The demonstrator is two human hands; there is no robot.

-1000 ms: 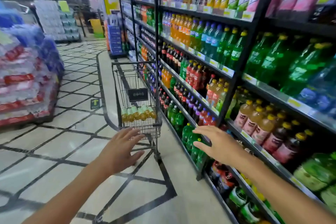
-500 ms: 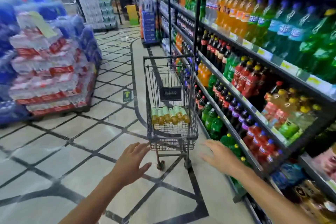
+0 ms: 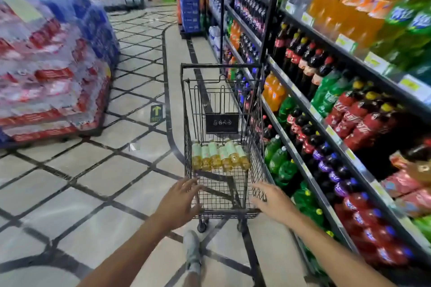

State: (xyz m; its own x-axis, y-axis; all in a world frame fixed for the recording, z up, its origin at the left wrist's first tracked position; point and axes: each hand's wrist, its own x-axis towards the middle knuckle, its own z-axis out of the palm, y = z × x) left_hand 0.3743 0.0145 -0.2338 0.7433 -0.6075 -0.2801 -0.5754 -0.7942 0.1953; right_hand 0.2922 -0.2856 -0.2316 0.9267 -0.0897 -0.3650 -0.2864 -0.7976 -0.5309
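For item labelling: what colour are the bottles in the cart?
Yellow bottles with pale labels; head view.

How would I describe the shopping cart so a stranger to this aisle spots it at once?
Start at the drinks shelves along the right. Beside them on the tiled floor stands a black wire shopping cart, its near end between the left hand and right hand. Pale-labelled yellow bottles lie inside it.

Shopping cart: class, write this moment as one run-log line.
left hand: open, at cart near end | right hand: open, same | load: yellow bottles lying flat | contact: unclear
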